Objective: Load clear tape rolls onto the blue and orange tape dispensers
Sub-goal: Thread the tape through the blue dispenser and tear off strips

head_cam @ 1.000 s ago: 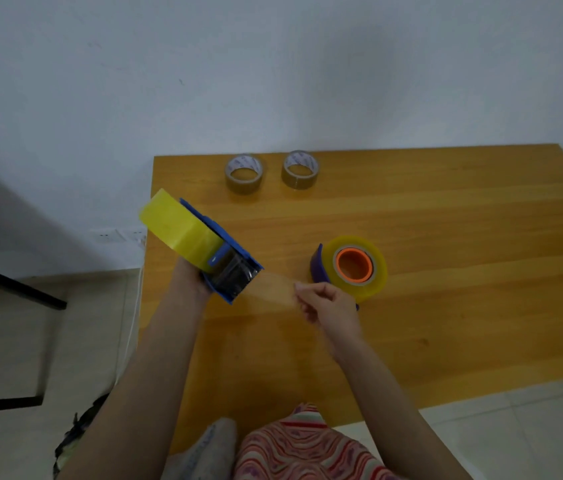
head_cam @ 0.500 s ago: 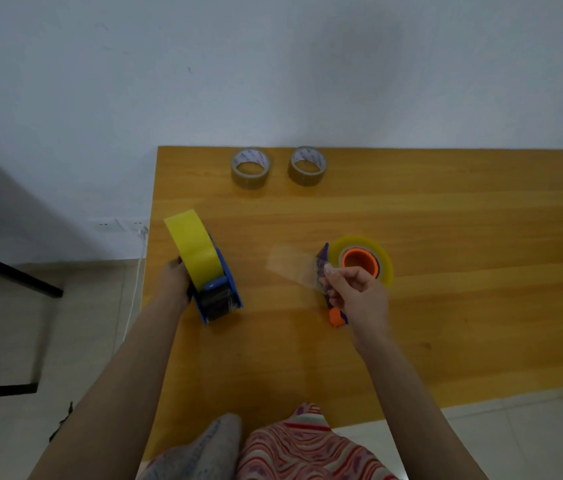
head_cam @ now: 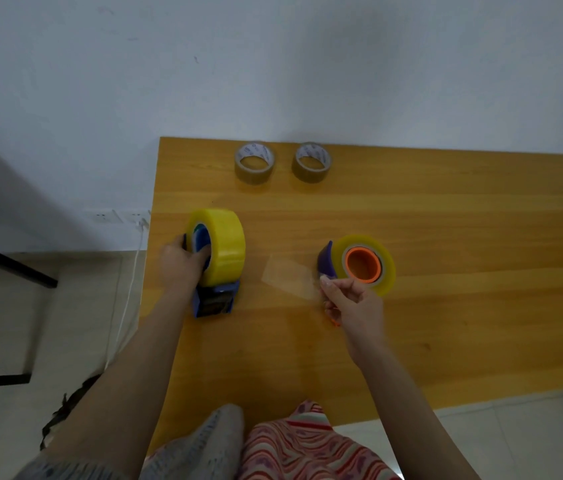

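The blue tape dispenser (head_cam: pixel 215 301) stands on the wooden table (head_cam: pixel 411 323) near its left edge, with a yellowish clear tape roll (head_cam: pixel 224 245) mounted on it. My left hand (head_cam: pixel 183 263) grips that roll and the dispenser from the left side. To the right lies the orange and purple dispenser (head_cam: pixel 328 261), carrying another clear tape roll (head_cam: pixel 382 268) on its orange hub. My right hand (head_cam: pixel 351 299) pinches a loose strip of clear tape (head_cam: pixel 287 280) that hangs in the air between the two dispensers.
Two brownish tape rolls (head_cam: pixel 254 162) (head_cam: pixel 312 161) lie flat at the table's far edge by the white wall. A cable and wall sockets (head_cam: pixel 114 216) sit left of the table. My knees show below the table's near edge.
My left hand has set the blue dispenser down on the table, roll turned upright. The tape strip came free of it, and my right hand carried it right, toward the orange dispenser.
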A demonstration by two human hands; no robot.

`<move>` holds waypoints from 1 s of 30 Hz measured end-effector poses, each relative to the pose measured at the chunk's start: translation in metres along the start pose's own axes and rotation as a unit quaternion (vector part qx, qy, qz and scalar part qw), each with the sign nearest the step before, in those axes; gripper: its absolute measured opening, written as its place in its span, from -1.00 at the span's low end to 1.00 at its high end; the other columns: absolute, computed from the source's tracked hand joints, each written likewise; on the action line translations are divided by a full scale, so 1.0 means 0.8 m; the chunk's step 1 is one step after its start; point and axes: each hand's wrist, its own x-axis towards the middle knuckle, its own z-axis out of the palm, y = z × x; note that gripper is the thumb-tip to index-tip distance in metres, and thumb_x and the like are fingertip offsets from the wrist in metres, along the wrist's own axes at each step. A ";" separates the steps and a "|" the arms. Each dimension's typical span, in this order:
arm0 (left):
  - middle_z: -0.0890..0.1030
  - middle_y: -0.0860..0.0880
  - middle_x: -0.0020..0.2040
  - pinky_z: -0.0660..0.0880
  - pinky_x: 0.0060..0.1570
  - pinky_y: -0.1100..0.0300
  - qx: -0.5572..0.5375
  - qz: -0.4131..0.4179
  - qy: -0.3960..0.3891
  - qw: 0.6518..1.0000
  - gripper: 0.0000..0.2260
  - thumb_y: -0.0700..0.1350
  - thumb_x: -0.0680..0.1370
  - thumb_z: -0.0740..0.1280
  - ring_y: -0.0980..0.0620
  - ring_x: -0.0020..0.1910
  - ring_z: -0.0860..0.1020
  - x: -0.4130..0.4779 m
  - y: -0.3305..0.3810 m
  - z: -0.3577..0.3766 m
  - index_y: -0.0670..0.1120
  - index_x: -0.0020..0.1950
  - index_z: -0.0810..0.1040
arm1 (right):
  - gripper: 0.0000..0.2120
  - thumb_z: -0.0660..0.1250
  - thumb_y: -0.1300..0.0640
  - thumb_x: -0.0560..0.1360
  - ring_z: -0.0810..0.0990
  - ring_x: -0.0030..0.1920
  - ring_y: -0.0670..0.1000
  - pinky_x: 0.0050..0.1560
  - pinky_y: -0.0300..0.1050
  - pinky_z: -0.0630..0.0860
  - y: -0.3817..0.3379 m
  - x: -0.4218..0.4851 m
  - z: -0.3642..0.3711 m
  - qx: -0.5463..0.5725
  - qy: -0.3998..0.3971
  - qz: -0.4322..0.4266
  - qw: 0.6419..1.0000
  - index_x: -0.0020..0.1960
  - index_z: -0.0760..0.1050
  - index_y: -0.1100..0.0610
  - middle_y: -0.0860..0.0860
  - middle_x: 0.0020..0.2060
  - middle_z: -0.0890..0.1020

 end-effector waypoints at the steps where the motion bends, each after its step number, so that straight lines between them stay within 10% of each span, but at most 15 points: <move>1: 0.58 -0.26 -0.21 0.30 -0.41 0.13 0.020 0.008 -0.003 1.000 -0.74 -0.06 0.46 0.38 -0.20 -0.28 0.50 0.005 -0.001 -0.001 -0.26 -0.02 0.54 | -0.91 0.42 0.20 0.44 0.51 -0.43 -0.15 -0.38 -0.29 0.47 0.000 -0.001 0.001 0.003 -0.003 0.001 1.000 -0.21 0.55 0.19 -0.06 -0.43 0.62; 6: 0.59 -0.26 -0.14 0.38 -0.27 0.05 0.028 -0.033 -0.025 0.999 -0.80 -0.16 0.50 0.33 -0.18 -0.18 0.52 0.016 0.004 -0.010 -0.29 0.02 0.57 | -0.91 0.43 0.19 0.43 0.51 -0.43 -0.15 -0.36 -0.28 0.47 0.000 -0.006 0.008 0.013 -0.008 0.009 1.000 -0.22 0.56 0.16 -0.07 -0.43 0.63; 10: 0.46 -0.13 -0.31 0.37 -0.10 0.01 -0.029 -0.067 -0.037 0.997 -0.69 -0.21 0.56 0.19 -0.17 -0.08 0.45 0.023 -0.017 -0.015 -0.10 -0.38 0.50 | -0.91 0.42 0.20 0.44 0.50 -0.44 -0.15 -0.35 -0.27 0.48 0.005 -0.013 0.011 0.026 -0.012 0.020 0.999 -0.23 0.55 0.15 -0.06 -0.42 0.63; 15: 0.55 -0.22 0.15 0.40 -0.06 0.03 -0.032 -0.091 -0.046 0.994 -0.71 -0.25 0.55 0.25 -0.23 0.00 0.53 0.013 -0.012 -0.025 -0.28 0.26 0.48 | -0.92 0.42 0.18 0.44 0.50 -0.42 -0.14 -0.34 -0.26 0.47 0.010 -0.022 0.014 0.028 -0.023 0.028 0.999 -0.20 0.56 0.17 -0.04 -0.40 0.63; 18: 0.53 -0.19 0.24 0.42 0.11 0.09 -0.088 -0.091 0.085 0.988 -0.64 -0.20 0.56 0.23 -0.18 0.13 0.52 -0.002 -0.010 -0.046 -0.22 0.36 0.40 | -0.92 0.42 0.18 0.44 0.51 -0.43 -0.14 -0.35 -0.26 0.48 0.005 -0.026 0.015 0.027 -0.026 0.010 0.999 -0.20 0.56 0.17 -0.04 -0.40 0.64; 21: 0.57 -0.10 -0.01 0.46 -0.08 0.25 -0.172 0.037 0.242 0.954 -0.76 -0.17 0.56 0.20 0.01 -0.03 0.54 -0.041 0.022 -0.070 -0.16 0.20 0.49 | -0.91 0.42 0.18 0.44 0.52 -0.43 -0.15 -0.36 -0.28 0.49 -0.008 -0.028 0.018 -0.002 -0.032 -0.033 0.999 -0.20 0.56 0.19 -0.03 -0.38 0.65; 26: 0.55 0.08 -0.17 0.40 -0.21 0.46 -0.099 0.394 0.116 0.906 -0.88 -0.20 0.53 0.27 0.23 -0.25 0.47 -0.115 0.097 -0.084 -0.11 0.01 0.57 | -0.90 0.43 0.16 0.43 0.56 -0.42 -0.16 -0.35 -0.31 0.52 -0.039 -0.029 0.029 -0.027 -0.048 -0.083 0.995 -0.21 0.57 0.17 -0.01 -0.37 0.66; 30: 0.64 0.01 -0.15 0.42 -0.11 0.54 -0.039 0.453 0.085 0.886 -0.86 -0.21 0.50 0.34 0.20 -0.13 0.53 -0.145 0.106 -0.059 -0.20 0.00 0.64 | -0.94 0.43 0.16 0.43 0.57 -0.42 -0.16 -0.35 -0.33 0.51 -0.061 -0.031 0.037 -0.013 -0.069 -0.097 0.993 -0.18 0.60 0.15 -0.05 -0.39 0.67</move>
